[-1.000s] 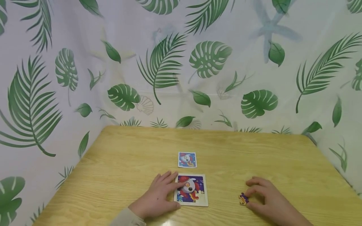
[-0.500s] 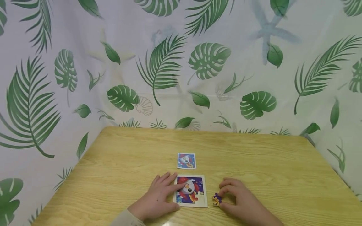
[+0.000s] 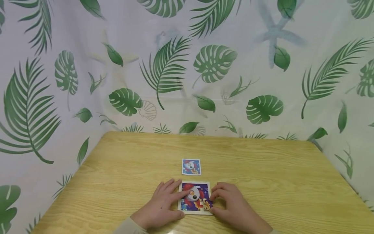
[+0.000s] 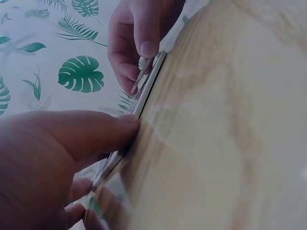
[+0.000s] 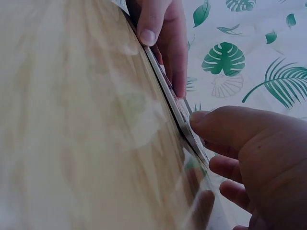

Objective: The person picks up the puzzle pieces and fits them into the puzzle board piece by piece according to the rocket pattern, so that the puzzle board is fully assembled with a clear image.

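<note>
A square jigsaw puzzle [image 3: 187, 213] with a pale frame and a rocket picture lies on the table. My left hand [image 3: 162, 204] rests at its left side, fingers spread, the index finger reaching over the picture and the thumb at the near left corner. My right hand [image 3: 233, 206] pinches a purple and orange puzzle piece [image 3: 207, 205] between thumb and fingers at the puzzle's lower right, over a pale gap. In the left wrist view, the held puzzle piece [image 4: 142, 74] appears tilted against the frame. Whether it lies flat anywhere is hidden by the fingers.
A small picture card [image 3: 191, 167] with the same rocket lies just behind the puzzle. The wooden table [image 3: 131, 162] extends to a white curtain [image 3: 175, 117] printed with green leaves at the back and sides.
My right hand has moved left with the puzzle piece, from the table at the right to the puzzle's lower right part. The left hand has stayed at the puzzle.
</note>
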Motion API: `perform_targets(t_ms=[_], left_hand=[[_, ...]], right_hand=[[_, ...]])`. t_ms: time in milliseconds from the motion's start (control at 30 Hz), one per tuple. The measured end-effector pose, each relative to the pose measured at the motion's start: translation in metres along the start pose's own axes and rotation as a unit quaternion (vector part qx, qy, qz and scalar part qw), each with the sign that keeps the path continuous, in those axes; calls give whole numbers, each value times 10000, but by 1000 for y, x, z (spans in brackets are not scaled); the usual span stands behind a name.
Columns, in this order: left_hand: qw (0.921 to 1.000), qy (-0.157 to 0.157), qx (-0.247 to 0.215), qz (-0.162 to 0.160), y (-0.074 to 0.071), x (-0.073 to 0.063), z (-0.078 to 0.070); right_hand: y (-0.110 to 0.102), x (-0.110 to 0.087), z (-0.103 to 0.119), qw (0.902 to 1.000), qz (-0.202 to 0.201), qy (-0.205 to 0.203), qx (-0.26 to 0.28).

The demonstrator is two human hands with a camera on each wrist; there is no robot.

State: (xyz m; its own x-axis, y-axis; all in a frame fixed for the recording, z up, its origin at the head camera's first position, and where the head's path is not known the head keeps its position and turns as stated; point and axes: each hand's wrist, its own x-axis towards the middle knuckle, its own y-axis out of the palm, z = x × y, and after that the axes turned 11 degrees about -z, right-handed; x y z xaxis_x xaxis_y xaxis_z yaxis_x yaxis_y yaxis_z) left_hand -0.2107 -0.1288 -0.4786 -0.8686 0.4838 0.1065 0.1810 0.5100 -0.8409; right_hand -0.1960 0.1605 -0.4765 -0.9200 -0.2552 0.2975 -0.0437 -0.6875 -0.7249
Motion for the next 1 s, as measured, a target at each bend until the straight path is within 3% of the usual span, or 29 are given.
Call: perform_targets(t_ms=[200,333,400,533,633,867,1000], left_hand=[[10000,-19,-16,-37,-1,1,-3],[9995,-74,-302,72,0,1,-10],[9991,114,-360,194,1,2,-16],[9957,791,-217,425,7,2,-25],[9934,1016,-172,496,10,1,-26],[9929,1010,-254,570,16,0,-21],[9931,967,-291,594,14,0,-20]], right_hand=[[5,3,3,10000,0,-4,-95],[6,4,3,9999,-22,-89,-144],[6,4,4,9997,-53,-196,-155],[6,3,3,9990,-104,-405,-169],[6,3,1,9985,-128,-511,-172],[6,1,-6,9993,139,-276,-214],[5,3,-8,9987,241,-345,-272]])
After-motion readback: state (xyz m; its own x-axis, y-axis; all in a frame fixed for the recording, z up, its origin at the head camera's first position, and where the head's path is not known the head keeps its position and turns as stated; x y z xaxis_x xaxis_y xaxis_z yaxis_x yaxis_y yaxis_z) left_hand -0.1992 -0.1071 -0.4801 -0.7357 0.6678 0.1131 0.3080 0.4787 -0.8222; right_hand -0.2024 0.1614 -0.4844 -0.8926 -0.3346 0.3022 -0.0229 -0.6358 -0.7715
